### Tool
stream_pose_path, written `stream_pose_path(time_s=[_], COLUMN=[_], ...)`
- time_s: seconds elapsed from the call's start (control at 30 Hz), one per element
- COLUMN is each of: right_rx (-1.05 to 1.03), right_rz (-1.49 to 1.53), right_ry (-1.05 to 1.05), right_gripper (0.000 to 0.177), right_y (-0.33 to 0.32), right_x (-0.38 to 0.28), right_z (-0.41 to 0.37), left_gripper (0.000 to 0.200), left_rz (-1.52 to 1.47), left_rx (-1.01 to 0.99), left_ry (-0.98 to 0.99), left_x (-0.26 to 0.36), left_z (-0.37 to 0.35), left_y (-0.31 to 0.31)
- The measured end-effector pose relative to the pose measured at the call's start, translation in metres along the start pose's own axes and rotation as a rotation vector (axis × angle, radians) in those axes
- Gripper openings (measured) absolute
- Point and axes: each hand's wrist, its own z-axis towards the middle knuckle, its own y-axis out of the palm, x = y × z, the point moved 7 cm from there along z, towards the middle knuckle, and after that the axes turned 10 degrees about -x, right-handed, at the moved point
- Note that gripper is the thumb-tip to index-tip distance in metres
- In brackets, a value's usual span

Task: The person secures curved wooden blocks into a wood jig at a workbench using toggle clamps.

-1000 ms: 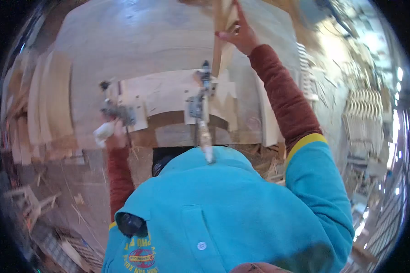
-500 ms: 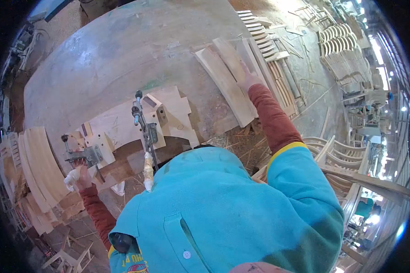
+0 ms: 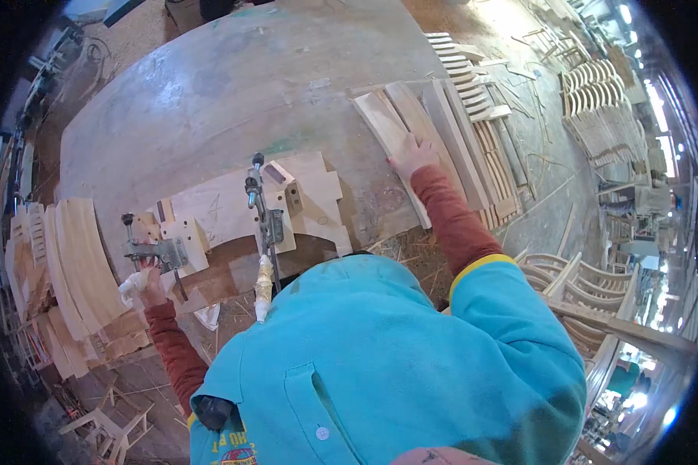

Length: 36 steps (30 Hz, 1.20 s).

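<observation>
My left hand (image 3: 153, 285) is closed around the handle end of a bar clamp (image 3: 159, 253), beside its white wrapping (image 3: 134, 284). That clamp sits at the left end of a cut wooden panel (image 3: 229, 203) with a curved front edge. A second bar clamp (image 3: 265, 221) crosses the panel's middle, near a wooden block (image 3: 283, 186); its handle is wrapped too. To the right, my right hand (image 3: 415, 155) grips the leftmost long wooden board (image 3: 381, 116), with fingers over its edge. Another board (image 3: 420, 116) lies right beside it.
The large worktable (image 3: 209, 101) stretches ahead. More boards (image 3: 77, 263) are stacked at left. Slatted wooden parts (image 3: 461, 70) lie along the table's right side, and curved frames (image 3: 589, 283) stand at lower right. Scraps litter the floor.
My right hand has moved left from the second board onto the leftmost one and grips it. My left hand stays at the clamp. The view has shifted slightly.
</observation>
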Motion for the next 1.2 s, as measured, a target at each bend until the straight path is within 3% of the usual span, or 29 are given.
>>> stream_pose_path(time_s=[0.13, 0.27, 0.3, 0.4, 0.43, 0.47, 0.53, 0.6, 0.67, 0.7, 0.73, 0.8, 0.83, 0.9, 0.97, 1.03, 1.07, 1.13, 1.17, 1.2], right_rx=[0.073, -0.045, -0.101, -0.109, -0.143, -0.046, 0.139, 0.320, 0.241, 0.226, 0.209, 0.243, 0.268, 0.245, 0.279, 0.379, 0.455, 0.415, 0.302, -0.015], right_rz=[0.014, 0.140, 0.172, 0.246, 0.334, 0.406, 0.549, 0.399, 0.247, 0.228, 0.209, 0.119, 0.074, 0.046, 0.044, 0.050, 0.052, 0.198, 0.342, 0.439], right_ry=[0.000, 0.035, 0.056, -0.008, -0.049, -0.205, -0.503, -0.688, -0.836, -0.941, -1.049, -1.198, -1.268, -1.294, -1.336, -1.346, -1.252, -1.072, -0.980, -0.765], right_gripper=[0.088, 0.102, 0.106, 0.110, 0.108, 0.105, 0.101, 0.092, 0.087, 0.086, 0.086, 0.085, 0.084, 0.082, 0.081, 0.080, 0.078, 0.072, 0.067, 0.063], right_y=[0.023, 0.025, 0.026, 0.059, 0.026, 0.008, -0.022, -0.090, -0.159, -0.181, -0.197, -0.218, -0.226, -0.238, -0.234, -0.229, -0.232, -0.229, -0.219, -0.187], right_x=[-0.017, -0.025, -0.029, -0.021, -0.037, -0.052, -0.072, -0.117, -0.175, -0.203, -0.231, -0.287, -0.309, -0.341, -0.366, -0.366, -0.359, -0.332, -0.312, -0.288], right_z=[-0.012, -0.029, -0.034, -0.001, -0.023, -0.023, -0.026, -0.054, -0.101, -0.118, -0.135, -0.172, -0.189, -0.210, -0.225, -0.230, -0.237, -0.252, -0.255, -0.248], left_gripper=[0.042, 0.049, 0.050, 0.083, 0.093, 0.103, 0.098, 0.081, 0.070, 0.054, 0.047, 0.049, 0.053, 0.057, 0.061, 0.064, 0.066, 0.068, 0.069, 0.070], left_rz=[-0.110, -0.548, -0.526, -0.982, -0.856, -0.733, -0.625, -0.656, -0.493, -0.388, -0.050, 0.140, 0.270, 0.313, 0.212, 0.151, 0.120, 0.203, 0.240, 0.214], left_rx=[-0.099, -0.421, -0.500, -0.383, -0.321, -0.260, -0.015, -0.090, -0.043, -0.064, 0.044, 0.097, -0.026, -0.481, -1.050, -1.084, -1.101, -1.025, -0.989, -0.956], left_ry=[-0.005, -0.063, 0.014, 0.416, 0.387, 0.353, 0.249, 0.473, 0.625, 0.822, 0.897, 1.200, 1.124, 0.941, 0.729, 0.665, 0.651, 0.667, 0.681, 0.665], left_x=[-0.008, -0.003, -0.008, 0.070, 0.090, 0.109, 0.131, 0.171, 0.235, 0.266, 0.310, 0.360, 0.370, 0.364, 0.348, 0.326, 0.316, 0.295, 0.283, 0.261], left_z=[0.000, -0.010, -0.010, -0.013, -0.016, -0.018, -0.003, -0.004, -0.005, -0.004, -0.007, 0.005, 0.026, 0.070, 0.085, 0.103, 0.114, 0.145, 0.162, 0.187], left_y=[0.002, -0.007, -0.015, -0.072, -0.100, -0.126, -0.158, -0.175, -0.170, -0.165, -0.163, -0.145, -0.126, -0.083, -0.054, -0.046, -0.039, -0.036, -0.030, -0.011])
